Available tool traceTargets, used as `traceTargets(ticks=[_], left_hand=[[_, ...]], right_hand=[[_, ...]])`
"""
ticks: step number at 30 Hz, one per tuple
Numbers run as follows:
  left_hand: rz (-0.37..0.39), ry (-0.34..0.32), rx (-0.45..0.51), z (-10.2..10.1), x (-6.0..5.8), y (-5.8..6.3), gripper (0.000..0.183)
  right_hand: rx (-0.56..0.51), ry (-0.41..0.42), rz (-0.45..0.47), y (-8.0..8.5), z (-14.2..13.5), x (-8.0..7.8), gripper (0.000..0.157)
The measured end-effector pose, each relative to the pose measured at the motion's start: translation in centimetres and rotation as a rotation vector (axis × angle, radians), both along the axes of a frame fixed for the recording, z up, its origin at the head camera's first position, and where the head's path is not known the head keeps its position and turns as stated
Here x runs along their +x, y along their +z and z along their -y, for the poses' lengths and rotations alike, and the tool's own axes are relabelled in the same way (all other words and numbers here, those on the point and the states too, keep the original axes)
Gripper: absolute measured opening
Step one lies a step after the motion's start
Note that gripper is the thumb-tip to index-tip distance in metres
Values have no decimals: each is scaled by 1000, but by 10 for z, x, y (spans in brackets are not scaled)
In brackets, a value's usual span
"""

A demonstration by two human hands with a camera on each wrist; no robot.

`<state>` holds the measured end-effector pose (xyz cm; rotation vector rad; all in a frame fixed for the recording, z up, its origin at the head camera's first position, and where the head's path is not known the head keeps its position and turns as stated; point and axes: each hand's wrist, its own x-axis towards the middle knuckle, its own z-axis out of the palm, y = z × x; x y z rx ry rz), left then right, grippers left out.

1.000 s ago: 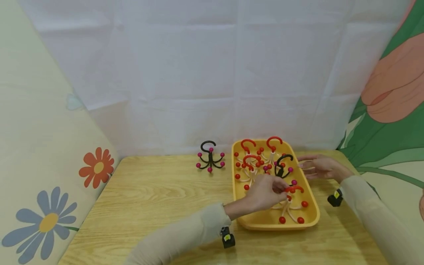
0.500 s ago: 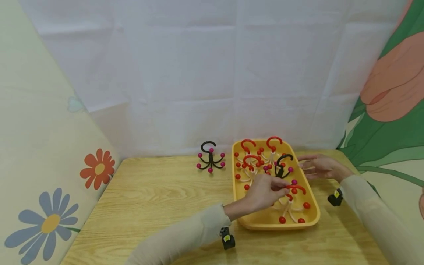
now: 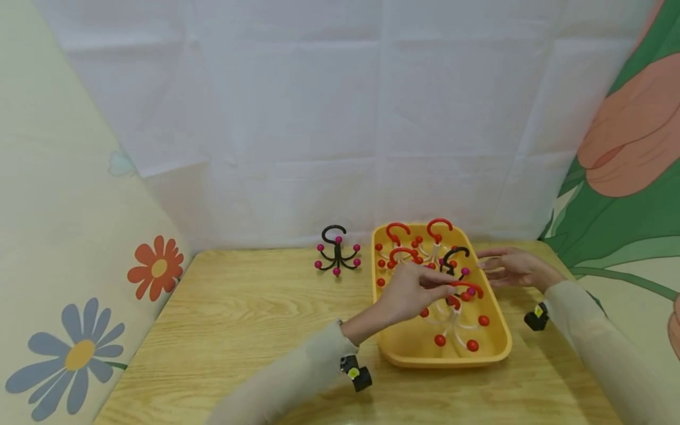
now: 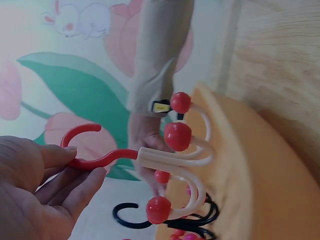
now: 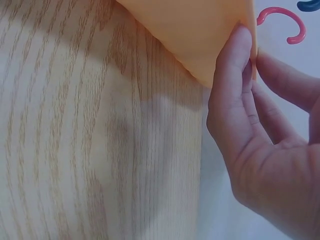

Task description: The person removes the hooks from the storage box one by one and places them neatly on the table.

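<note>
Moved: since the earlier frame, the red hook is being shifted by the left hand leftward and farther up the head view; the black hook on the bench is being left in place.
Meaning: the red hook seems to be being either set or lifted; which of the two is not being shown.
Red hook's place: it is being held over the near part of the tray; whether the tray floor is being touched cannot be told.
Left fingers: the curved top is being pinched between them and the thumb.
Right fingers: those of the right hand are being kept at the tray's rim; whether it is being pinched cannot be told.
Red hooks: four are being seen, one held, three other red hooks being carried in the tray.
Black hooks: two are being seen, a bench one and a tray one.
Trays: one is being used.
</note>
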<state>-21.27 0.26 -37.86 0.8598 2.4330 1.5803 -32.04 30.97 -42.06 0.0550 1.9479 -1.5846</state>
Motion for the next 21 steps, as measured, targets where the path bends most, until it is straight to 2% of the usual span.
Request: traceTargets(ticks=[12, 18, 21], left_hand=[[32, 61, 60, 38, -10, 30, 25], [49, 92, 41, 58, -11, 36, 29], [29, 102, 27, 69, -12, 37, 27]], right_hand=[[-7, 1, -4, 1, 0, 0, 63], [-11, -5, 1, 0, 0, 0, 65], [-13, -5, 3, 0, 0, 0, 65]])
